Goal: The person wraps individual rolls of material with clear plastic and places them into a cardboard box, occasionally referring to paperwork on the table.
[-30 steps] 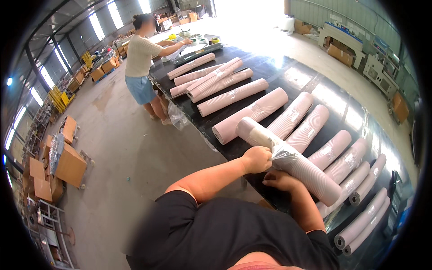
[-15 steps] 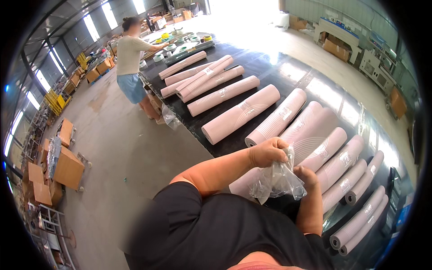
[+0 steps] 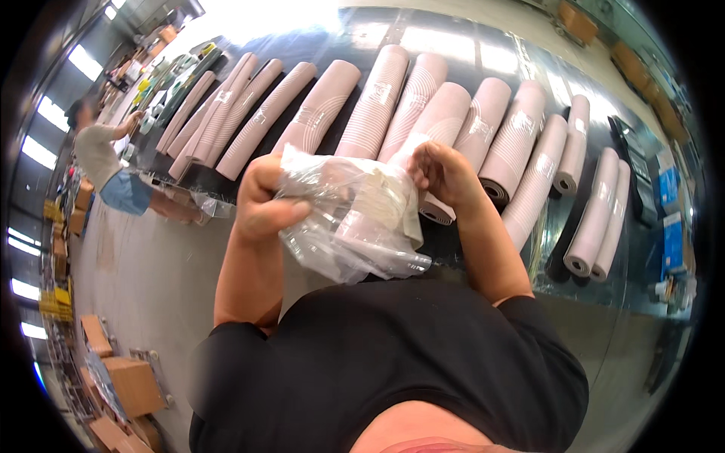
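My left hand (image 3: 264,202) is closed on one side of a crumpled clear plastic bag (image 3: 321,241), thumb stretched along the film. At the bag's other edge, my right hand (image 3: 447,175) has its fingers curled against it. Something pale and cream-coloured (image 3: 387,198) shows in or behind the film; I cannot make out what. The bag hangs in front of my chest, over the table's near edge. Just beyond my hands lie rolled pink mats with curved line patterns, one (image 3: 445,117) behind my right hand and another (image 3: 374,102) farther left.
Several more rolled mats (image 3: 521,140) lie across the dark table (image 3: 483,57). A black tray-like object (image 3: 634,170) and blue boxes (image 3: 671,189) are at its right. Another person (image 3: 102,155) stands at the far left end. Cardboard boxes (image 3: 134,385) stand on the floor at left.
My view has turned to the right, and the other person now appears farther left. My hands have moved apart, and the bunched bag is now spread wider between them.
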`<state>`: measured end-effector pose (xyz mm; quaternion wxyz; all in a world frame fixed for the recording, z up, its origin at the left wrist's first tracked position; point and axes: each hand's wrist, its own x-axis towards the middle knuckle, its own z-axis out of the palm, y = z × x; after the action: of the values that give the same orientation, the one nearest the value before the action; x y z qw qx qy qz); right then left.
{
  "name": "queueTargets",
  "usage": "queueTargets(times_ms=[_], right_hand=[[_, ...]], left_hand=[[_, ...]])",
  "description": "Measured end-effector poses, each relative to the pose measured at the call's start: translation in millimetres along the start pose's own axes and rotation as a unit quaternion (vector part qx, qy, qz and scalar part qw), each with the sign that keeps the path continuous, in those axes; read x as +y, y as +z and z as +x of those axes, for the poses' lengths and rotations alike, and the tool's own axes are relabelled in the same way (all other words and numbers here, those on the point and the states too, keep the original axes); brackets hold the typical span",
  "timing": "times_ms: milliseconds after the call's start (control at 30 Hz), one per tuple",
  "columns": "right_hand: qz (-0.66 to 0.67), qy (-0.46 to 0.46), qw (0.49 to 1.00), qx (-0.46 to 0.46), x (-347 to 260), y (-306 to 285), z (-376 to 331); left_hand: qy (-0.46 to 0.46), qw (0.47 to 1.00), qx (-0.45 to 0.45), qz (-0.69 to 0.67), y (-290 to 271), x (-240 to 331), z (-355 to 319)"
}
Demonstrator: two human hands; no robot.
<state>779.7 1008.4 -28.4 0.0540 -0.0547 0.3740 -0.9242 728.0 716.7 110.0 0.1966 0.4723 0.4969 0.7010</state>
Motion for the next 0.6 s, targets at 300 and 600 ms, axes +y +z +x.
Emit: queueTargets(times_ms=[300,600], right_hand=[[0.031,-0.031,0.994,0.105,5.3,9.4,25.6],[0.028,-0.069,0.984,0.165,16.3,22.9,31.5]], left_hand=[[0.132,0.945,0.283,-0.096,-17.2,62.0,-122.2],[0.299,0.702,0.374,0.527,-243.6,65.7,-381.4]])
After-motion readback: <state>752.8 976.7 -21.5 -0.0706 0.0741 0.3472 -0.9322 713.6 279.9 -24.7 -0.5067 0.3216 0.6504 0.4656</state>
